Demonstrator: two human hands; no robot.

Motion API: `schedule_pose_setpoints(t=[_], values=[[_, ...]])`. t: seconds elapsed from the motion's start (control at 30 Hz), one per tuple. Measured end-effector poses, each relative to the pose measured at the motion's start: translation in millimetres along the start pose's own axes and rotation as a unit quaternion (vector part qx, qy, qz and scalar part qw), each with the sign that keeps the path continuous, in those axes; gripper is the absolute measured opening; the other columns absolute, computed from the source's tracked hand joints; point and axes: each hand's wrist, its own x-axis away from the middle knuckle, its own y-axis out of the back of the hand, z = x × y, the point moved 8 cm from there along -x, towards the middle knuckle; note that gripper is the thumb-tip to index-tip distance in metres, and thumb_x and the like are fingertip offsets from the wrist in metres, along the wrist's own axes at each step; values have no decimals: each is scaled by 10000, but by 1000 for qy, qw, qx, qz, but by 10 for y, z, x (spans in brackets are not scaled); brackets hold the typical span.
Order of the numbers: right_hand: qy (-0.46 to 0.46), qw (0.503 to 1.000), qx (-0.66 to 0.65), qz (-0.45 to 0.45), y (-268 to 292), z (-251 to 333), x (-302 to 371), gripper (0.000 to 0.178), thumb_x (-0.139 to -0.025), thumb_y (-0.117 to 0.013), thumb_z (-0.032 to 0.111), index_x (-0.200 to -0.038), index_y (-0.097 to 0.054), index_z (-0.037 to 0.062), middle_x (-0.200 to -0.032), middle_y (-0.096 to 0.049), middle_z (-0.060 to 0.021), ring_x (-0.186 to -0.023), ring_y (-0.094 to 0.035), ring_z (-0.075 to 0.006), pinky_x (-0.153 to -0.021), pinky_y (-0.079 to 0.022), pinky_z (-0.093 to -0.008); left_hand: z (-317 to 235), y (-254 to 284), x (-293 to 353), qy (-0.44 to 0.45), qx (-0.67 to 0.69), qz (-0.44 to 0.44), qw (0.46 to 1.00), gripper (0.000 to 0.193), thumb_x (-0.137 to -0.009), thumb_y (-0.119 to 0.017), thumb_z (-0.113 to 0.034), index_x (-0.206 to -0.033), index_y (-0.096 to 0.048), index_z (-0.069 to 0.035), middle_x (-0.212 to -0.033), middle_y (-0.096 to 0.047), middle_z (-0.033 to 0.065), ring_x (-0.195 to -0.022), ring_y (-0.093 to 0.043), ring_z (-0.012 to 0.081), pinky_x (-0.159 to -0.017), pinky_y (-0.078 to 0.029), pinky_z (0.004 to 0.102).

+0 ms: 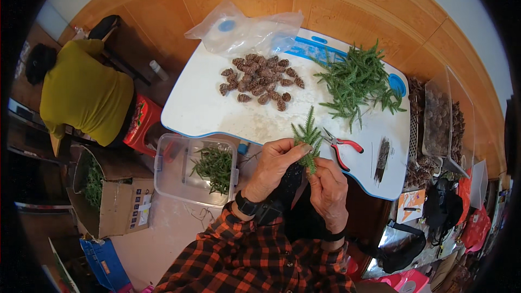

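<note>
A small green artificial pine sprig (308, 133) is held upright over the front edge of the white table (217, 114). My left hand (274, 165) pinches its leafy part between thumb and fingers. Lower down, my right hand (329, 191) closes around the stem end, which the fingers hide. Just right of the sprig lie pliers (343, 151) with red and black handles, jaws apart. A heap of brown pine cones (260, 78) sits beyond my hands, and a pile of green sprigs (358, 78) lies at the far right. Thin dark wires (382, 160) are bundled near the right edge.
A clear plastic bag (244, 30) rests at the table's back. On the floor, a clear bin (168, 179) holds green sprigs, beside a cardboard box (122, 211) of greenery. A person in a yellow top (87, 92) sits at left. Cone-filled containers (442, 125) stand right.
</note>
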Motion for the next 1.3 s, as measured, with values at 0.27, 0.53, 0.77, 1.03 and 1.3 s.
schedule_pose_setpoints(t=[0.27,0.53,0.77,1.03,1.3], values=[[-25,1000,-12,14,-3,-119,29,58,-847,-635,-63,-894,-603,-54,-976,-651,-150,-759,-634,-255,-635,-501,-311,22,45,6,8,9,8,1000,175,-916,-665,-94,-1012,-708,45,-972,-721,77,-900,-642,95,-826,-486,235],[-161,977,-123,-61,259,-478,186,32,-889,-599,-70,-903,-618,-49,-1026,-648,-108,-692,-579,-116,-622,-468,-242,-223,-9,19,-181,-174,14,968,140,-870,-673,-13,-1000,-706,26,-925,-679,50,-860,-575,88,-713,-460,251],[-227,903,-341,-130,420,-410,213,55,-914,-580,-26,-915,-629,-52,-1056,-628,-146,-685,-568,-108,-628,-464,-239,-422,-234,120,-358,-337,15,871,154,-742,-724,19,-890,-692,-5,-931,-639,71,-817,-587,200,-800,-450,345],[-188,926,-315,-94,393,-204,127,44,-901,-611,-35,-929,-639,-52,-1127,-637,-165,-787,-604,-120,-687,-499,-253,-425,-426,218,-383,-420,36,822,221,-688,-732,-22,-902,-686,-52,-898,-638,32,-895,-619,222,-987,-366,435],[-128,969,-211,-30,348,-188,115,48,-884,-612,-40,-909,-653,-41,-1106,-636,-131,-771,-592,-105,-680,-486,-230,-283,-337,122,-318,-319,75,890,242,-722,-705,12,-960,-675,-25,-915,-630,48,-877,-624,217,-906,-442,346]])
